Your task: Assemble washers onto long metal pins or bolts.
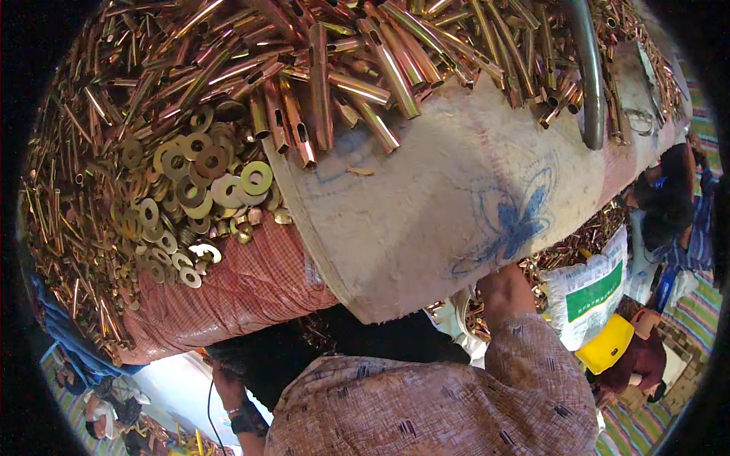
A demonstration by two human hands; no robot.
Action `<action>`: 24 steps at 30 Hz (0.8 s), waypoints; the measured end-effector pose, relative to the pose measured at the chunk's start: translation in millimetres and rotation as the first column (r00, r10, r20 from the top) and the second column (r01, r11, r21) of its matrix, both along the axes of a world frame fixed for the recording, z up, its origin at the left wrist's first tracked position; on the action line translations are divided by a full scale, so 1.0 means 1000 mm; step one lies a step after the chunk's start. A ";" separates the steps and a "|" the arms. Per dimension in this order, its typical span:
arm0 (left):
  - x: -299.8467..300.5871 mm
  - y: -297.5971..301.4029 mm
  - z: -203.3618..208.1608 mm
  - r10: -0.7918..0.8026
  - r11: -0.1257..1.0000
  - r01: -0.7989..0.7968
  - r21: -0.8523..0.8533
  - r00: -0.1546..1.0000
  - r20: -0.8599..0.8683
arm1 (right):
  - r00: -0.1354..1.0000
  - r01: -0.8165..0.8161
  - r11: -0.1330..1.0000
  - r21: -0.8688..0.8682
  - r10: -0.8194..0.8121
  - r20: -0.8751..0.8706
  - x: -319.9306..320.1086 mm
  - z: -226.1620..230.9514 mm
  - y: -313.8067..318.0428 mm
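**Right hand out of sight at the fingers under the pale cloth, metal loose all round**

Closest to me, below the pale cloth, my patterned sleeve leads to my right hand at its near edge. The fingers are hidden, so I cannot tell whether they grip anything. Down and left of the cloth is another hand; I can't be sure it is my left, nor whether it is closed.

Metal pieces show past the cloth's lower right edge, near my right hand. Left of the cloth, a red checked covering carries flat washers and small brass-coloured nuts. Beyond the cloth's far edge lie the tubes, some ends resting on it.

I judge plenty is left: washers sit in their own patch, tubes lie every which way, and I can make out nothing finished.

Farther off, right of the cloth, stand a white and green sack, something yellow and a co-worker in dark red.
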State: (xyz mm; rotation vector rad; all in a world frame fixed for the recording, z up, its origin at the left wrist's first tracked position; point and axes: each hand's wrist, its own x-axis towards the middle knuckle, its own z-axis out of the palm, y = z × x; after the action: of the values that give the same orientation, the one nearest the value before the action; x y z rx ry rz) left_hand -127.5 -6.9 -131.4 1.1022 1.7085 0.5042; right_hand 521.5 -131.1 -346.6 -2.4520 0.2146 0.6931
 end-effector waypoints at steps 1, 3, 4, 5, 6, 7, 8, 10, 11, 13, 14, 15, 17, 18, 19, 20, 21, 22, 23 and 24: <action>0.004 0.000 0.003 0.008 1.000 -0.008 0.011 1.000 -0.023 | 1.000 0.004 1.000 0.010 -0.004 0.000 0.001 0.000 0.002; 0.011 0.004 0.007 0.015 1.000 -0.015 -0.009 0.998 0.056 | 1.000 0.014 0.999 0.029 -0.014 0.000 -0.002 0.000 0.005; 0.014 0.005 0.008 0.018 0.999 -0.014 -0.031 0.991 0.133 | 1.000 0.011 0.999 0.041 -0.011 -0.002 -0.002 0.001 0.007; 0.017 0.005 0.009 0.025 0.999 -0.021 -0.028 0.991 0.134 | 1.000 0.019 0.999 0.050 -0.019 0.004 -0.002 0.002 0.008; 0.018 0.005 0.009 -0.012 1.000 0.014 -0.023 0.998 0.055 | 1.000 0.025 0.998 0.066 -0.025 0.002 0.001 0.002 0.010; 0.019 0.005 0.009 -0.049 0.999 0.048 -0.021 0.998 -0.026 | 1.000 0.029 0.997 0.067 -0.029 0.009 -0.001 0.004 0.008; 0.018 0.004 0.009 -0.040 0.999 0.040 -0.016 0.999 -0.029 | 0.999 0.034 0.996 0.083 -0.034 0.007 -0.002 0.005 0.009; 0.016 0.000 0.005 -0.025 0.999 0.027 0.017 0.997 -0.070 | 0.999 0.038 0.993 0.111 -0.040 0.010 -0.001 0.008 0.013; 0.014 -0.002 0.002 -0.016 1.000 0.017 0.023 0.997 -0.074 | 0.999 0.043 0.991 0.131 -0.044 0.007 -0.003 0.009 0.015; 0.009 -0.004 0.000 -0.020 0.999 0.024 0.023 0.989 -0.150 | 0.999 0.050 0.985 0.168 -0.051 0.000 -0.004 0.012 0.019; 0.006 -0.005 0.002 -0.011 0.999 0.016 0.030 0.988 -0.152 | 0.998 0.056 0.978 0.201 -0.055 -0.011 -0.001 0.015 0.021; 0.006 -0.003 0.005 -0.134 0.991 0.137 0.012 0.983 -0.127 | 0.998 0.065 0.972 0.226 -0.065 -0.008 0.000 0.017 0.023; 0.007 -0.003 0.005 -0.245 0.969 0.247 0.004 0.964 -0.104 | 0.997 0.078 0.960 0.269 -0.079 -0.004 -0.001 0.022 0.023; 0.007 -0.006 -0.001 -0.168 0.984 0.173 0.027 0.975 -0.147 | 0.996 0.087 0.952 0.294 -0.089 -0.005 0.000 0.023 0.027; 0.007 -0.008 -0.005 -0.087 0.994 0.099 0.054 0.979 -0.186 | 0.995 0.095 0.941 0.324 -0.100 -0.003 0.001 0.026 0.029; 0.007 -0.009 -0.007 -0.072 0.994 0.085 0.062 0.979 -0.191 | 0.995 0.098 0.931 0.351 -0.102 -0.009 0.002 0.027 0.033; 0.007 -0.009 -0.009 -0.072 0.995 0.085 0.047 0.969 -0.235 | 0.994 0.109 0.917 0.383 -0.112 -0.015 0.001 0.030 0.035; 0.006 -0.011 -0.009 -0.064 0.997 0.076 0.033 0.957 -0.284 | 0.993 0.113 0.902 0.417 -0.115 -0.021 0.003 0.031 0.038; 0.004 -0.013 -0.010 -0.055 0.998 0.065 0.018 0.942 -0.331 | 0.992 0.122 0.883 0.454 -0.119 -0.035 0.005 0.035 0.039; 0.001 -0.017 -0.014 -0.022 0.999 0.035 0.030 0.939 -0.343 | 0.991 0.130 0.859 0.495 -0.123 -0.047 0.007 0.039 0.042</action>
State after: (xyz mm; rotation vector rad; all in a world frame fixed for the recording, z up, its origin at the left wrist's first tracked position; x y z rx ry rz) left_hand -126.9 -23.5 -145.6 1.2964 1.9862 0.3375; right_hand 528.6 -89.2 -307.2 -1.9196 0.1743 0.6169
